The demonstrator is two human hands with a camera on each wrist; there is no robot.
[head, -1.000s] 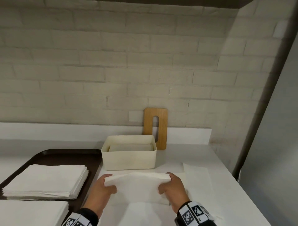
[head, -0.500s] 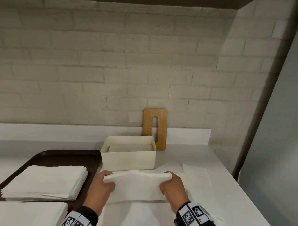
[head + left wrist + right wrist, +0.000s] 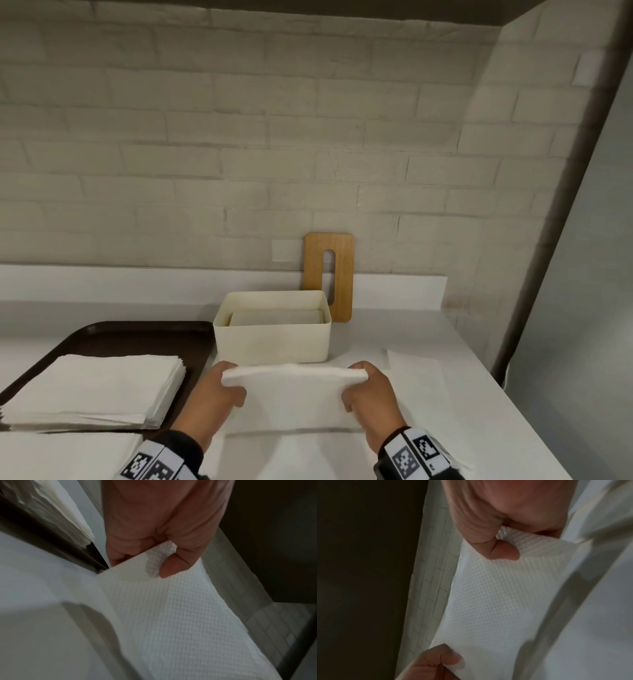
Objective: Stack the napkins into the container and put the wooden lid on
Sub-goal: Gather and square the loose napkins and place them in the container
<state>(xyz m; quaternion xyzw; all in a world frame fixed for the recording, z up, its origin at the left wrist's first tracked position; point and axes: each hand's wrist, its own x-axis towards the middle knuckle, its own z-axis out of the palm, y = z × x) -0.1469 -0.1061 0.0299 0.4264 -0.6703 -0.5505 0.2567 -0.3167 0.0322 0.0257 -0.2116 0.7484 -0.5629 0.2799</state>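
1. The tray (image 3: pixel 102 330), left of my left hand (image 3: pixel 209 401), carries the waiting napkin stack (image 3: pixel 92 387).
2. The container (image 3: pixel 274 342) sits just beyond both hands, partly filled; the wooden lid (image 3: pixel 329 274) leans behind it.
3. The napkin (image 3: pixel 291 394) hangs between my hands, light and limp I'd guess, best held by its top corners.
4. My right hand (image 3: pixel 371 397) and left each pinch one corner.
5. No readable writing, only coded wristband markers (image 3: pixel 414 455).
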